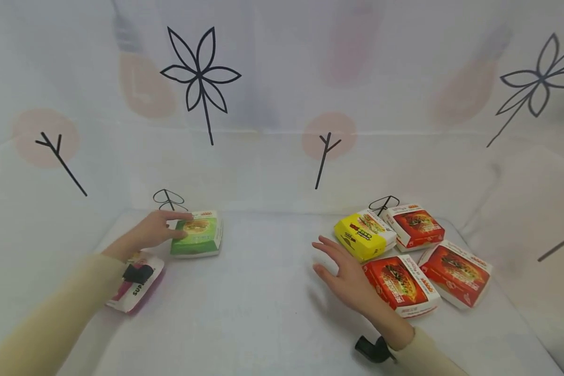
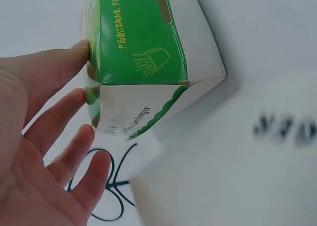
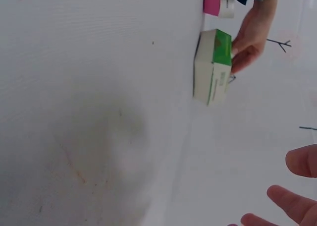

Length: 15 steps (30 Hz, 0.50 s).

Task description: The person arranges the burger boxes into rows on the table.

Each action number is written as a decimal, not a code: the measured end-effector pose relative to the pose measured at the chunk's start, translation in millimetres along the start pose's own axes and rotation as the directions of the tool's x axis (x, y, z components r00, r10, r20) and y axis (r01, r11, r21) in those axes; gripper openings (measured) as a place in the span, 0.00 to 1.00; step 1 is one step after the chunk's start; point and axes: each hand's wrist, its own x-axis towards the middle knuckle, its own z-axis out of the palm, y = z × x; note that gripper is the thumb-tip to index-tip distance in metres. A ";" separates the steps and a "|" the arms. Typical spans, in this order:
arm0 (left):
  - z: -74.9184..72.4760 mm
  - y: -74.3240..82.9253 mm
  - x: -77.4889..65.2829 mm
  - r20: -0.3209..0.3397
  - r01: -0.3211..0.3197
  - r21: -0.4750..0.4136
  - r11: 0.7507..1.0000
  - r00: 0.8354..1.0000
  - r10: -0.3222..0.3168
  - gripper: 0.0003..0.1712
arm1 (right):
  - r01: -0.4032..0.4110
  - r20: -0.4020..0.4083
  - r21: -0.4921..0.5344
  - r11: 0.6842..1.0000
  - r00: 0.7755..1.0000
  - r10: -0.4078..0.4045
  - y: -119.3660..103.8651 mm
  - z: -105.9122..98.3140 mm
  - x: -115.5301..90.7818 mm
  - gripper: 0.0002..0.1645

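My left hand (image 1: 156,230) reaches to a green and white hamburger box (image 1: 198,236) lying on the white table at the left. In the left wrist view the thumb and fingertips rest on the top face of that box (image 2: 141,42), without wrapping around its sides. Below the left forearm lies a pink and white box (image 1: 140,288), partly hidden by the sleeve. My right hand (image 1: 350,279) is held over the table with its fingers spread and holds nothing. Close beside it are a yellow burger box (image 1: 364,236) and a red burger box (image 1: 401,287).
Two more red burger boxes, one at the back (image 1: 415,227) and one farther right (image 1: 458,272), complete the right-hand group. A white cloth backdrop (image 1: 263,172) with printed flowers rises behind the table. Black wrist mounts (image 1: 373,349) sit on both arms.
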 end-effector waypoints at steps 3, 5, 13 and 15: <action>6.2 7.2 3.2 -0.001 -0.019 -0.008 1.000 1.000 0.019 0.31 | 0.000 0.008 0.014 1.000 1.000 0.000 -3.1 2.3 4.8 0.29; 9.9 12.2 5.1 0.002 -0.029 -0.004 1.000 1.000 0.029 0.31 | 0.004 0.012 0.019 1.000 1.000 -0.004 -5.0 4.6 8.3 0.29; 22.5 29.7 11.3 0.011 -0.043 0.003 0.999 0.999 0.043 0.30 | -0.014 0.048 0.070 0.997 0.999 0.011 -11.9 19.1 26.1 0.28; 26.2 34.1 13.0 0.012 -0.039 -0.005 0.999 0.999 0.039 0.30 | -0.021 0.057 0.083 0.996 0.998 0.017 -13.9 22.8 30.5 0.28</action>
